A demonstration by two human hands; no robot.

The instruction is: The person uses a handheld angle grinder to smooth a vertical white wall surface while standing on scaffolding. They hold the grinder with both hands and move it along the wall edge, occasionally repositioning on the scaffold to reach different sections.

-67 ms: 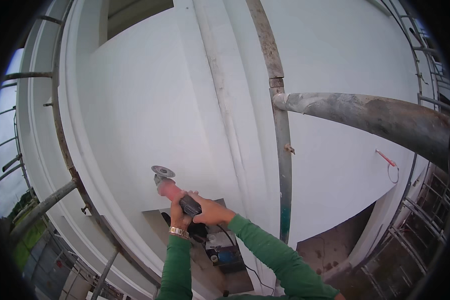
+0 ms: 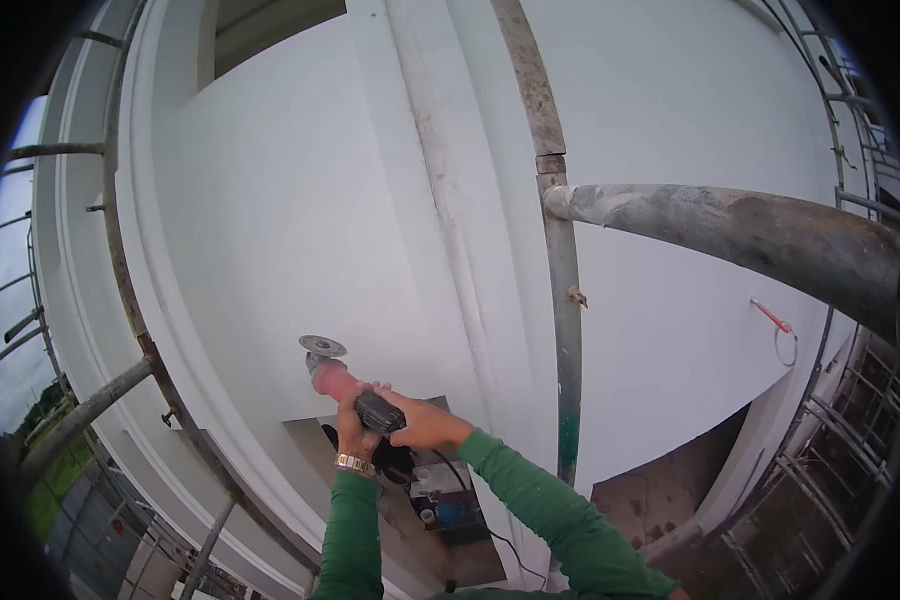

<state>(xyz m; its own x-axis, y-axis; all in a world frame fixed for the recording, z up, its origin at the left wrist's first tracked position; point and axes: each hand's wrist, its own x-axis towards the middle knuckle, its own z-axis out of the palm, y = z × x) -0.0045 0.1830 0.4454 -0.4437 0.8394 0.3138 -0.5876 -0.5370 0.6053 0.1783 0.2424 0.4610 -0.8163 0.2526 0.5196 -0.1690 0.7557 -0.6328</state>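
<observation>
An angle grinder (image 2: 337,381) with a red body and black rear housing is gripped in both of my hands, tilted up and to the left. Its grey disc (image 2: 322,346) is at the upper end, close to the white wall (image 2: 300,220); whether it touches the wall I cannot tell. My left hand (image 2: 353,430), with a metal watch at the wrist, wraps the grinder's body from the left. On the right, my right hand (image 2: 422,424) closes round the black rear part. A dark cable (image 2: 455,468) hangs beneath the hands.
A rusty upright scaffold pole (image 2: 564,330) stands right of my hands, with a thick crossbar (image 2: 730,232) reaching right. Another scaffold frame (image 2: 120,240) runs along the left. Below is an opening with containers (image 2: 450,512). A red-handled tool (image 2: 770,316) is at the right wall.
The grinder and both hands have shifted very slightly to the left. My grip looks the same.
</observation>
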